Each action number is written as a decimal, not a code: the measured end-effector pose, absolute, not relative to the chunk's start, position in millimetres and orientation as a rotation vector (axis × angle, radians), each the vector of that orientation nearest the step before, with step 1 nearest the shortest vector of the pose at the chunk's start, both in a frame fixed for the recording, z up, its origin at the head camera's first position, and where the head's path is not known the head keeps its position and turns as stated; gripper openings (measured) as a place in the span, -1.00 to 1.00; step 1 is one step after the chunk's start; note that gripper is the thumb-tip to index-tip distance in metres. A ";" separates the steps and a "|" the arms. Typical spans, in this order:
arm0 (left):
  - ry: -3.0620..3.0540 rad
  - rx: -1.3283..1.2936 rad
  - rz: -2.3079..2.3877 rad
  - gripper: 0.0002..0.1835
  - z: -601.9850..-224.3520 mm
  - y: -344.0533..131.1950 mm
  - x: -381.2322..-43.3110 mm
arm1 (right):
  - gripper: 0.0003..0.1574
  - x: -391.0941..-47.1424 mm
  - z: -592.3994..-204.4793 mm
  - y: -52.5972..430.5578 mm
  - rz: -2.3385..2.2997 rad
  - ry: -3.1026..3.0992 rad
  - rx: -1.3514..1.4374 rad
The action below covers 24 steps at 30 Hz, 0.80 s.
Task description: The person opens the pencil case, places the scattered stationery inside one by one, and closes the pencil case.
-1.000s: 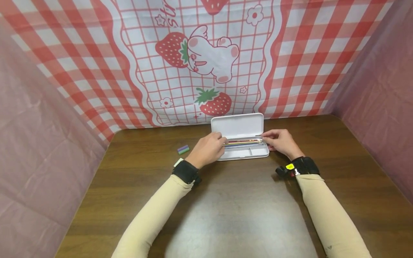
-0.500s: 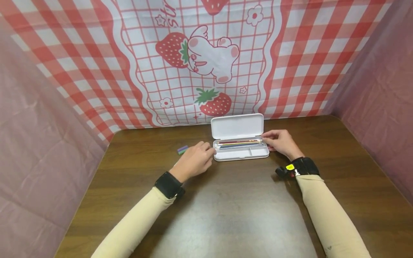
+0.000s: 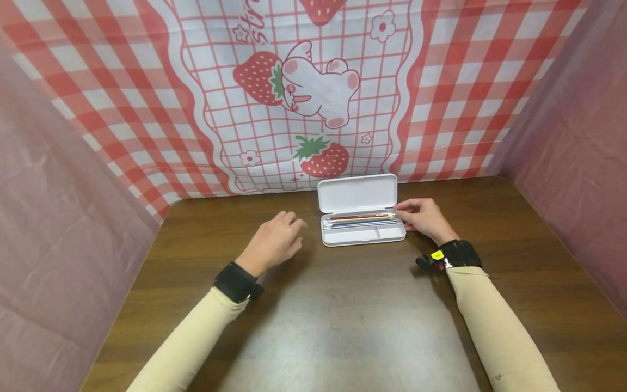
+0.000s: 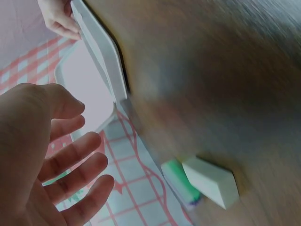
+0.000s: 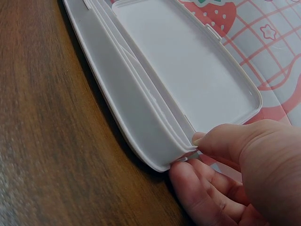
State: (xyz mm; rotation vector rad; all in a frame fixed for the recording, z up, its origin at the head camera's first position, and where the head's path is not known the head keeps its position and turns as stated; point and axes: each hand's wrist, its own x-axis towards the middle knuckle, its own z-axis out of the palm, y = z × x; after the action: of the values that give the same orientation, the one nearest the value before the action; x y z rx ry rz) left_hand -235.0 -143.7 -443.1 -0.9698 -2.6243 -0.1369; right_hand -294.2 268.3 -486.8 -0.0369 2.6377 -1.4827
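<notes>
A white pencil case (image 3: 338, 236) lies with its lid (image 3: 357, 193) raised at the back of the table. Several pencils (image 3: 360, 220) fill its long rear compartment. My right hand (image 3: 425, 219) pinches the case's right end, thumb on the rim and fingers against the outer side. To the left of the case, my left hand (image 3: 271, 242) hovers with relaxed, spread fingers and holds nothing. In the left wrist view, a white eraser (image 4: 210, 181) and a green and purple block (image 4: 180, 181) lie side by side beyond the fingers. The left hand hides both in the head view.
The brown wooden table (image 3: 333, 326) extends toward me. Behind the case hangs a red checked cloth (image 3: 318, 125) with strawberries, close to the lid. Pinkish curtains (image 3: 568, 141) enclose both sides.
My left hand has come away from the pencils in the case and moved left, now covering the small blocks in the head view. My right hand keeps its grip on the case.
</notes>
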 end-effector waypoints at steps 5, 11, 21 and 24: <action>-2.674 -0.897 -0.140 -0.68 -441.2 -158.4 -235.6 | -0.53 -294.3 -486.2 267.7 -1.480 2.640 -0.034; -2.729 -0.805 -0.148 -0.68 -444.5 -180.3 -238.8 | -0.53 -294.0 -486.0 267.1 -1.479 2.644 -0.039; -2.816 -0.648 -0.230 -0.63 -450.9 -209.5 -247.3 | -0.51 -293.3 -487.0 268.2 -1.459 2.645 -0.042; -2.804 -0.647 -0.274 -0.62 -458.4 -215.1 -254.4 | -0.51 -293.2 -486.0 268.9 -1.443 2.651 -0.044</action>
State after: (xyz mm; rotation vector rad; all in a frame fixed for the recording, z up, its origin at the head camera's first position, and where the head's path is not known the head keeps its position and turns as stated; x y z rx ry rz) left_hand -254.4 -215.1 -458.4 -0.6471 -2.8041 -0.2736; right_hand -293.2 268.9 -486.0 -0.0435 2.6511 -1.4426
